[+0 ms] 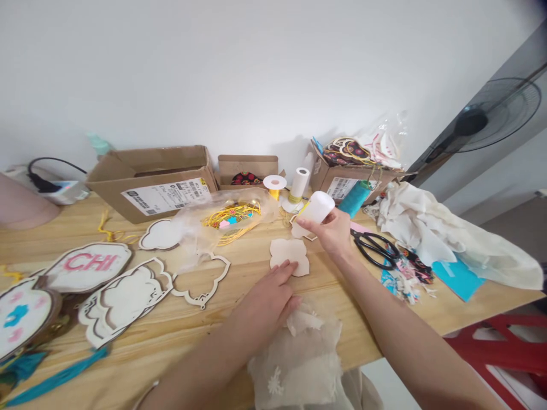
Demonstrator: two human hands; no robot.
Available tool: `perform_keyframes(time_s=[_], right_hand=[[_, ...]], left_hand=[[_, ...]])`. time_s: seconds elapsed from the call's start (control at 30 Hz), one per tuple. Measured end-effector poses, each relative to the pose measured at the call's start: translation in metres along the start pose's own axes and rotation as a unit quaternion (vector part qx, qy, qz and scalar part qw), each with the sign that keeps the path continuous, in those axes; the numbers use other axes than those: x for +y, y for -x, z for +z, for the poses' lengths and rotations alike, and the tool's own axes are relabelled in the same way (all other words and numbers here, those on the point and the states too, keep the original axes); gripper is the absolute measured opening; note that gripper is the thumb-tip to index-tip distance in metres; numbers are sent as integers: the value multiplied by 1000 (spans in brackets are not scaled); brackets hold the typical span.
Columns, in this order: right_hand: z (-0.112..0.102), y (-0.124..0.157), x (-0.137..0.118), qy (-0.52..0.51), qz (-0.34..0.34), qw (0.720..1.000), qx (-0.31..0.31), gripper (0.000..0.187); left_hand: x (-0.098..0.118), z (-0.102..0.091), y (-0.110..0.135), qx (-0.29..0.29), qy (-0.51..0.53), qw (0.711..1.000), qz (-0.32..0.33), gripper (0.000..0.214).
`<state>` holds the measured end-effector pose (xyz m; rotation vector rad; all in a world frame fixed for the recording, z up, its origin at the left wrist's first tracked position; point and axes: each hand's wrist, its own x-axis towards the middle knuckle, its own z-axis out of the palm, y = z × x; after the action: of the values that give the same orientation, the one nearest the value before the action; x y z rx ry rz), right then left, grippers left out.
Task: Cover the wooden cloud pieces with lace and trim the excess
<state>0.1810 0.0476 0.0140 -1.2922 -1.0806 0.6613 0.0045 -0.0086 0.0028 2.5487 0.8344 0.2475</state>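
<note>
1. The petal-edged panel (282, 249) lies flat mid-tabletop (329, 296), between the back and near edges; it looks thin, light and fairly stiff, probably easy to slide; best pinned flat or lifted by opposite lobes.
2. The left hand (269, 296) lies flattened, fingers slightly parted, tips resting on the panel's near side.
3. The right hand (335, 232) is wrapped around a tilted white bottle (317, 206); it seems smooth and light, best gripped round the body; its contents cannot be told.
4. Sheer cloth (294, 364) sits at the near edge; likely soft, easily creased; black scissors (376, 249) lie toward the right corner.
</note>
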Motion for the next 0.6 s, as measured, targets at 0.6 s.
perform_keyframes(time_s=[0.6], right_hand=[[-6,-1,3,28,-13,999,25,32]], left_hand=[[3,-3,2,3,-1,1000,-6,31]])
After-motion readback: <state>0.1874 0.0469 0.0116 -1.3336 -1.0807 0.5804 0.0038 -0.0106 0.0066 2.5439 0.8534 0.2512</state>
